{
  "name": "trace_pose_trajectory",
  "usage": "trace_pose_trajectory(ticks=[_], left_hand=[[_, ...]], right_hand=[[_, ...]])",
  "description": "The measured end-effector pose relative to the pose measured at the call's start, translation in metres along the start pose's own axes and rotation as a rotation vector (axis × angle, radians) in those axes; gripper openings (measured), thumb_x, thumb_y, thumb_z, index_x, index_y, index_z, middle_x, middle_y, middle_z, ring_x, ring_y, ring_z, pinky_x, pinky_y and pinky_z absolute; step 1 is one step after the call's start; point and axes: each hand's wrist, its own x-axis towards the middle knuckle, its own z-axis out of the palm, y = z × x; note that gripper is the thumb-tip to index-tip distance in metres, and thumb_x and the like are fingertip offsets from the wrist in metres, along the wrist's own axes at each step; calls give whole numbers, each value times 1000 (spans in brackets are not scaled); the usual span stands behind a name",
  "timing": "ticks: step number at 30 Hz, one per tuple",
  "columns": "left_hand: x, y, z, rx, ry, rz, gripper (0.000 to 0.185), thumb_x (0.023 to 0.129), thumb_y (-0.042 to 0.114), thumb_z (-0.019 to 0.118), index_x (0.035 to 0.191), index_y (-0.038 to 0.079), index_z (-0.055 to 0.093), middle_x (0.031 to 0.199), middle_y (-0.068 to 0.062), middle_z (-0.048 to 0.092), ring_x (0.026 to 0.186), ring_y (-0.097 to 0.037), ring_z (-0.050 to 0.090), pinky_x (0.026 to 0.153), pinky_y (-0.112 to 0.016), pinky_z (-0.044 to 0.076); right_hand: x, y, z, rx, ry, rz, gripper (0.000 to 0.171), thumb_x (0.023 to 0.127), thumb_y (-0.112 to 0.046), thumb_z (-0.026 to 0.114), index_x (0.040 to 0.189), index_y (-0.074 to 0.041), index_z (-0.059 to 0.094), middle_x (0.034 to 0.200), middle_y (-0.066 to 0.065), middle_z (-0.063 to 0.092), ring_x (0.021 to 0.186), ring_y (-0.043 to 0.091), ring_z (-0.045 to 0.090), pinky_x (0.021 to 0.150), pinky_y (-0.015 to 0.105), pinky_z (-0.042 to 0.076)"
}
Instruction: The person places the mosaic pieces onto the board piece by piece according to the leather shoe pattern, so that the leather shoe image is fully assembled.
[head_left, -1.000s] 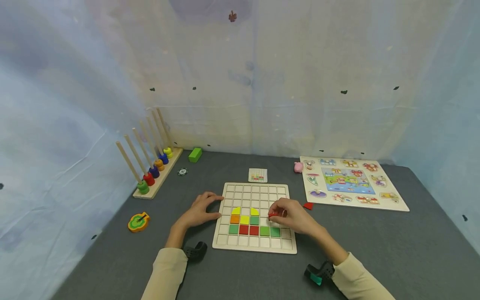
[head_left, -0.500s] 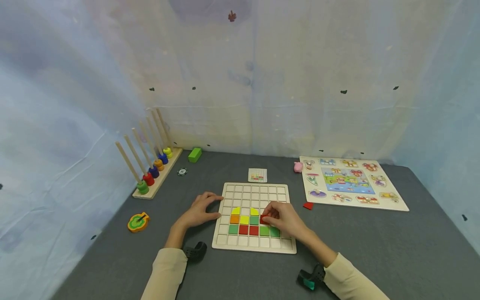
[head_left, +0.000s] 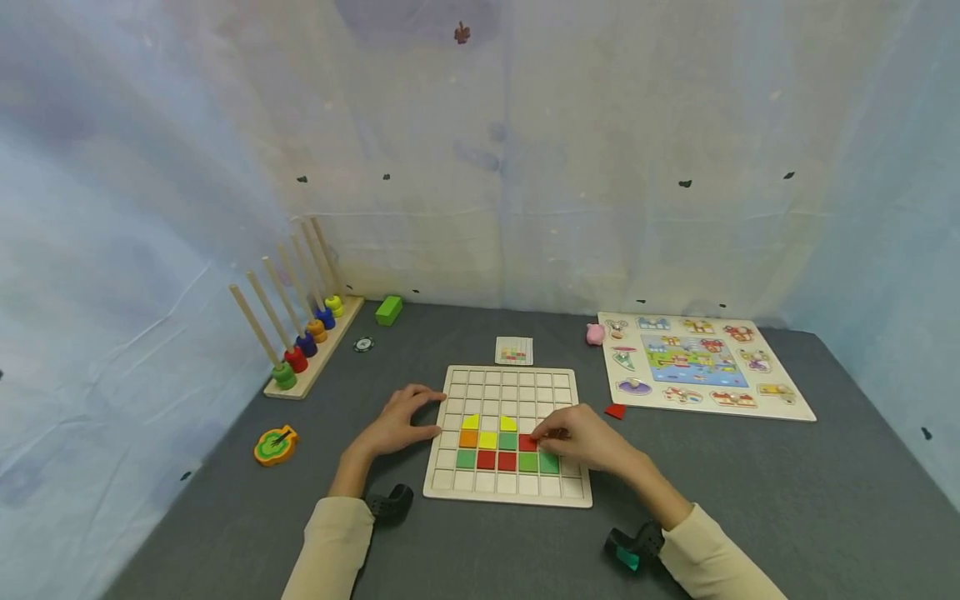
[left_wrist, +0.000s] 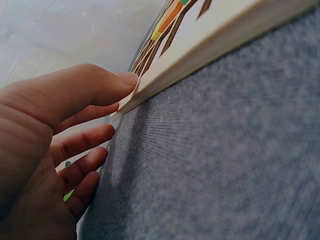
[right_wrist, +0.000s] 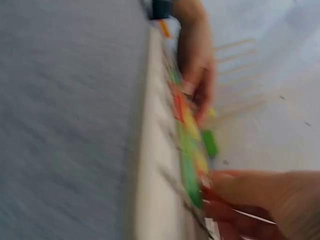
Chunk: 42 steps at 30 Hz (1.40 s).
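A pale gridded board [head_left: 507, 497] lies on the table with yellow, orange, green and red tiles in several cells. My left hand [head_left: 396, 423] rests against the board's left edge, thumb and a fingertip touching the rim with the fingers loosely bent. In the left wrist view, the thumb [left_wrist: 107, 85] lies on the board's edge. My right hand [head_left: 581, 435] is over the right part of the board, fingertips at the right side of a red square tile [head_left: 527, 442] lying flat in a cell. Blur in the right wrist view hides the exact contact.
A small pattern card [head_left: 513, 351] lies behind the board. A red piece [head_left: 615, 411], a pink pig [head_left: 595, 334] and a picture puzzle board [head_left: 780, 410] are to the right. At left are a peg stand [head_left: 300, 388], green block [head_left: 388, 310], round chip [head_left: 363, 344] and orange-green piece [head_left: 275, 446].
My right hand has brought the red tile leftward and down into a cell beside the green one. Its wrist has since shifted slightly right. My left hand has stayed put.
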Motion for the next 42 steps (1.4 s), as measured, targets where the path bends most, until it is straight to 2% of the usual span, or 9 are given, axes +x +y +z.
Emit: trace_pose_trajectory(ticks=[3,6,10,16,22,28,32,37,42], left_hand=[[0,0,0,-2,-2,-2,54,83,28,70,132,15,54,131,-9,43,116,-28,36,96,-55,30],[0,0,0,-5,-5,-5,54,82,28,71,132,16,54,131,-9,43,117,-28,36,96,-55,30],[1,-2,0,0,-1,0,54,83,29,70,132,15,54,131,-9,43,117,-28,36,96,-55,30],[0,-2,0,2,-3,2,53,83,29,70,132,15,54,131,-9,43,117,-29,36,96,-56,29],[-1,1,-1,-3,-6,-9,53,83,26,70,132,14,54,130,-10,43,117,-30,35,96,-56,29],[-1,3,-1,-10,-7,-21,53,83,26,70,132,15,54,131,-9,43,118,-29,35,96,-55,29],[0,2,0,-6,-4,-16,53,83,27,70,132,15,54,132,-9,42,118,-30,35,96,-56,29],[0,1,0,-3,-1,-16,52,83,27,70,131,15,54,131,-9,42,118,-29,35,96,-56,29],[-1,0,0,-4,-4,-12,52,83,28,70,132,15,54,131,-9,43,117,-29,35,96,-56,29]], right_hand=[[-5,4,-14,36,-38,-2,18,86,-8,66,103,-7,70,98,4,68,80,10,60,67,25,48],[-10,12,-29,22,-17,22,21,85,-6,66,107,-5,68,95,8,67,76,10,59,66,25,48],[-19,24,-47,-39,31,84,26,82,-4,70,108,-3,67,90,10,63,68,11,54,61,26,46],[-32,41,-62,-158,64,151,27,79,-1,70,106,-1,68,92,11,63,70,12,51,60,26,42],[-37,49,-65,-242,51,198,23,80,-1,69,102,2,69,97,15,63,73,17,53,63,31,43],[-42,58,-60,-280,77,230,21,80,-3,71,101,-2,70,98,14,58,77,19,52,67,35,43],[-43,63,-58,-249,115,253,16,78,-3,72,94,-5,69,91,11,57,71,16,48,62,31,40],[-43,66,-60,-237,110,268,13,77,-3,73,84,-7,62,77,3,53,64,13,45,59,30,39],[-40,65,-58,-254,136,228,11,79,-4,71,89,-5,67,73,-1,56,62,8,44,59,29,38]])
